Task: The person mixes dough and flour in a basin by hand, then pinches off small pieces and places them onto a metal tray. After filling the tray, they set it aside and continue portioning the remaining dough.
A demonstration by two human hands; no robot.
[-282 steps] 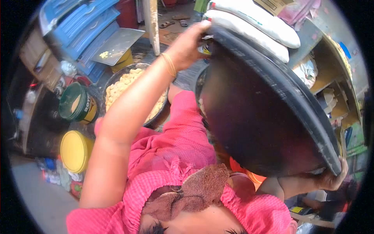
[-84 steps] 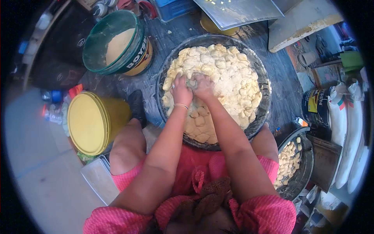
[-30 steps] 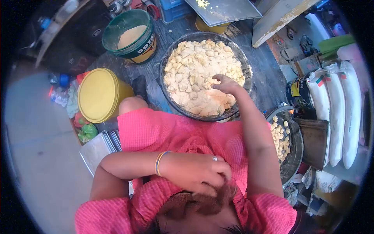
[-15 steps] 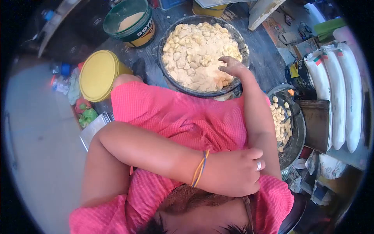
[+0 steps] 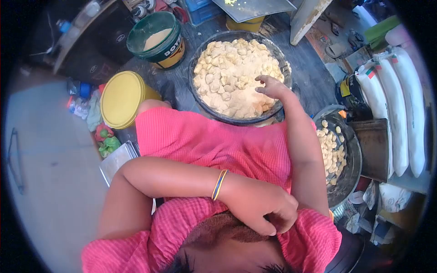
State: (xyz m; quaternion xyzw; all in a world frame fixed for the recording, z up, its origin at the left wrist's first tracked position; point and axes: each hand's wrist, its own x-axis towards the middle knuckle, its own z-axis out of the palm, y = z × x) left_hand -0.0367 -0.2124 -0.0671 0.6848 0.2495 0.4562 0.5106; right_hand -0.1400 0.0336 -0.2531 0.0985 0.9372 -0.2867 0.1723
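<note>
My right hand point(image 5: 272, 87), dusted with flour, hovers over the right side of a round black basin point(image 5: 193, 93). Its fingers are apart and hold nothing. Many pale dough-like pieces point(image 5: 218, 79) lie in the basin under loose flour, with an orange patch near the lower right rim. My left arm, with a yellow and blue band point(image 5: 219, 184) at the wrist, crosses my chest. The fingers of my left hand point(image 5: 264, 207) are curled together at the neckline of my pink shirt point(image 5: 305, 232), near the right shoulder.
Left of the basin stand a green bucket point(image 5: 154, 52) of powder and a yellow-lidded tub point(image 5: 120, 100). To the right are a second dark basin point(image 5: 350, 157) with similar pieces, a dark metal box point(image 5: 369, 148) and long white sacks point(image 5: 409, 113). A metal tray point(image 5: 255, 9) lies beyond.
My left hand has moved off my right upper arm down to the shirt's neckline, its fingers curling. The view has shifted slightly; my right hand stays over the basin.
</note>
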